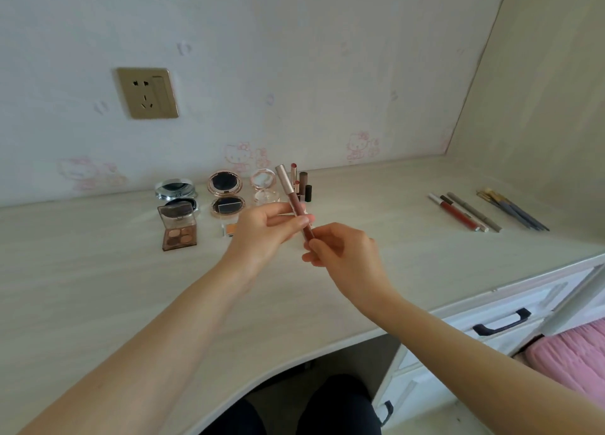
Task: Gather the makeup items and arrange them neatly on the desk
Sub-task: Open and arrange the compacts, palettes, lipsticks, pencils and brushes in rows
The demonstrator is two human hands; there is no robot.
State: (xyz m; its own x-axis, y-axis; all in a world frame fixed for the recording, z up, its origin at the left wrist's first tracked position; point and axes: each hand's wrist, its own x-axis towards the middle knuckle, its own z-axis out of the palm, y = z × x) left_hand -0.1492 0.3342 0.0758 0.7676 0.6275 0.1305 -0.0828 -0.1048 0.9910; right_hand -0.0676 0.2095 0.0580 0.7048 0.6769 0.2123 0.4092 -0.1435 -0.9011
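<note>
Now both hands grip 1 lip pencil [293, 202] above the desk [98, 287]: left hand [266, 228] pinches its middle, right hand [343, 254] clamps its lower end.

Wall: pale cartoon-cat wallpaper [294, 58], gold socket [147, 93]
Desk: light wood-grain top [98, 271]
Drawers: white, dark handle [501, 325]

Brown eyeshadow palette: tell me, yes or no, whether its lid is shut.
No. The brown eyeshadow palette lies on the desk with its lid raised, showing four shadow pans.
</note>
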